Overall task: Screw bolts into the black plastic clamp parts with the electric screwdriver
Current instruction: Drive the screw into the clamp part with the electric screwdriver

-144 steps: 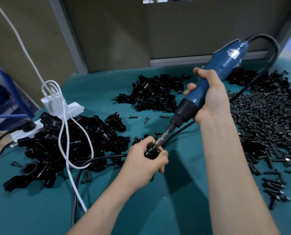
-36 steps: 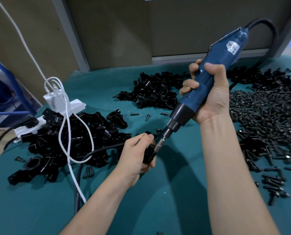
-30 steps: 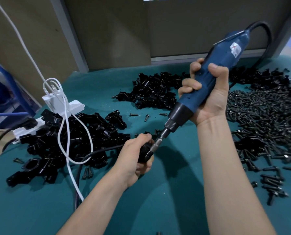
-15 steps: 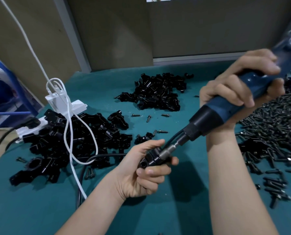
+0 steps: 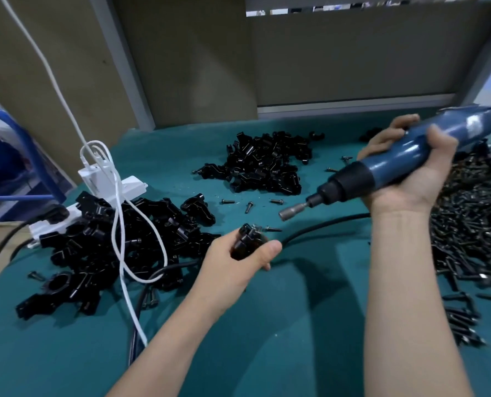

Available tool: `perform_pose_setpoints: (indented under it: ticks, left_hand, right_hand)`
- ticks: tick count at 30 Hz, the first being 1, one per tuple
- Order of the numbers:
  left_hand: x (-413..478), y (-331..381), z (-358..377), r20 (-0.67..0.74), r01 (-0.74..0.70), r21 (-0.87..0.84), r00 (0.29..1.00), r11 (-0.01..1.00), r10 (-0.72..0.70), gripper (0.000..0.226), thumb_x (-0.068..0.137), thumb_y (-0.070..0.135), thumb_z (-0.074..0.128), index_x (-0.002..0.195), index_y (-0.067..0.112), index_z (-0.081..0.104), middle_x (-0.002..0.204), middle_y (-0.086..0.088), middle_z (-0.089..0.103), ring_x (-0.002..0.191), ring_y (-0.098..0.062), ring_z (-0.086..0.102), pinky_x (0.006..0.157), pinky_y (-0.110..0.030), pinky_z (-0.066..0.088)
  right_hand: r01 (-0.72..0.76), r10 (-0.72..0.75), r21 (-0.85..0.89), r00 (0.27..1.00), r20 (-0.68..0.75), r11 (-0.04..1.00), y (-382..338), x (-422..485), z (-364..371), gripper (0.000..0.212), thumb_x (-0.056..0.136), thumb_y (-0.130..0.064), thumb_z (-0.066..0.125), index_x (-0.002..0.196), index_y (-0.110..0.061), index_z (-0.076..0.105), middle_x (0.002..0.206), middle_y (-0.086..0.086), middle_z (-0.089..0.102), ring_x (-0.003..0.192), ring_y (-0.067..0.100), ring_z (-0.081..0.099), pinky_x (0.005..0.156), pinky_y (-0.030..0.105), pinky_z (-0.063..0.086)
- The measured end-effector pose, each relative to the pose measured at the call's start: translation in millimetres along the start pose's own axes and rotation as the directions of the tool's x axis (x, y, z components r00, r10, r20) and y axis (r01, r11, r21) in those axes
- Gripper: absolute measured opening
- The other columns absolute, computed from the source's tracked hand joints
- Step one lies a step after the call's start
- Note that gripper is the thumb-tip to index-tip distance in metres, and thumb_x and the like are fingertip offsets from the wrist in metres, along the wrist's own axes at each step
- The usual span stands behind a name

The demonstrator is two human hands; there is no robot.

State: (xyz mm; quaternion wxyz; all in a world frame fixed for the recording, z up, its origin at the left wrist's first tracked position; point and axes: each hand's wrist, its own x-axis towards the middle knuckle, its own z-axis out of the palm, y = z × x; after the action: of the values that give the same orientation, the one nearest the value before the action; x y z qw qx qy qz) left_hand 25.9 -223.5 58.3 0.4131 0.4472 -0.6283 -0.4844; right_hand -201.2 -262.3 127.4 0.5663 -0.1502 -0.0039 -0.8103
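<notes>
Near the left edge of the desk lies a big pile of black clamp parts, w/ a white power strip and a white cable across it; some parts there seem to carry bolts, so prob. this is the finished pile. The left hand is curled round one clamp part, near the desk's middle. Toward the far edge is a second pile, w/ a few loose bolts before it. The right hand grips the blue electric screwdriver; its tip is apart from the held part, touching nothing. At the right edge is a large heap of bolts, so I think much work is left.
</notes>
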Motion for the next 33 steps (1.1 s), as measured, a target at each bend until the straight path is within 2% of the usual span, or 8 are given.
perform_pose_setpoints:
  ticks: [3,5,7,10,14,20,25,33]
  left_hand:
    - [-1.8,-3.6,-1.0,-0.033,-0.032,0.216,0.999,0.976,0.040,0.040,0.065,0.059,0.067,0.069,0.020,0.061,0.064,0.006,0.069,0.055,-0.013,0.059,0.054,-0.024,0.050]
    - [-1.7,-4.8,-0.1,-0.020,0.002,0.249,1.000,0.968,0.004,0.042,0.063,0.061,0.066,0.073,0.022,0.057,0.070,0.003,0.072,0.063,-0.020,0.065,0.063,-0.040,0.056]
    - [-1.5,-4.8,0.5,-0.016,0.032,0.245,0.999,0.969,-0.029,0.043,0.062,0.061,0.067,0.075,0.022,0.051,0.070,0.002,0.073,0.054,-0.021,0.063,0.059,-0.046,0.056]
    - [-1.7,-5.0,0.3,-0.009,0.007,0.309,1.000,0.951,-0.004,0.038,0.065,0.062,0.063,0.079,0.028,0.052,0.068,0.010,0.072,0.057,-0.015,0.066,0.061,-0.045,0.056]
    - [-1.5,-2.7,-0.4,-0.006,-0.070,0.452,0.997,0.889,0.081,0.036,0.065,0.068,0.054,0.083,0.038,0.061,0.064,0.019,0.069,0.064,-0.001,0.066,0.073,-0.035,0.053]
    - [-0.3,-5.7,-2.5,0.028,-0.073,0.404,0.997,0.912,0.067,0.058,0.055,0.082,0.062,0.086,0.033,0.065,0.063,-0.003,0.067,0.060,-0.015,0.066,0.063,-0.036,0.056]
    - [0.9,-9.0,-3.0,0.081,-0.128,0.527,0.992,0.840,0.100,0.054,0.069,0.080,0.058,0.083,0.028,0.062,0.064,0.007,0.068,0.064,-0.007,0.066,0.072,-0.036,0.053]
    - [-2.5,-11.5,3.0,0.102,-0.129,0.531,0.991,0.838,0.088,0.053,0.070,0.077,0.043,0.072,0.026,0.058,0.058,0.001,0.065,0.059,-0.014,0.063,0.066,-0.040,0.052]
  right_hand:
    - [-0.018,0.003,-0.137,0.994,-0.109,0.990,8.2,1.1,5.2,0.013,0.073,-0.023,0.057,0.085,-0.018,0.054,0.079,-0.007,0.061,0.048,0.006,0.048,0.049,0.018,0.043]
    - [-0.053,0.028,-0.181,0.991,-0.134,0.982,12.9,1.7,7.5,0.011,0.073,-0.022,0.058,0.082,-0.018,0.054,0.078,-0.006,0.061,0.046,0.006,0.047,0.048,0.019,0.043]
    - [-0.086,0.046,-0.257,0.986,-0.158,0.963,16.7,1.2,10.5,0.004,0.080,-0.021,0.056,0.080,-0.019,0.053,0.077,-0.007,0.060,0.045,0.006,0.045,0.048,0.019,0.042]
    - [-0.109,0.055,-0.328,0.984,-0.172,0.938,22.1,1.3,11.5,0.009,0.088,-0.021,0.051,0.079,-0.019,0.052,0.077,-0.006,0.058,0.045,0.007,0.044,0.048,0.019,0.040]
    - [-0.141,0.101,-0.283,0.983,-0.152,0.949,26.5,1.0,13.3,0.008,0.087,-0.021,0.051,0.080,-0.018,0.051,0.077,-0.006,0.058,0.045,0.006,0.044,0.048,0.019,0.041]
    - [-0.142,0.105,-0.301,0.985,-0.136,0.943,25.1,0.7,13.0,0.007,0.086,-0.021,0.052,0.079,-0.017,0.052,0.077,-0.005,0.058,0.045,0.007,0.044,0.048,0.019,0.041]
    - [-0.155,0.123,-0.340,0.986,-0.113,0.927,25.6,-0.5,12.6,0.009,0.073,-0.021,0.058,0.079,-0.017,0.052,0.076,-0.005,0.058,0.045,0.007,0.044,0.048,0.019,0.041]
    - [-0.195,0.153,-0.355,0.978,-0.141,0.915,25.2,1.6,7.2,0.009,0.073,-0.020,0.058,0.080,-0.018,0.052,0.076,-0.005,0.058,0.045,0.006,0.044,0.048,0.019,0.042]
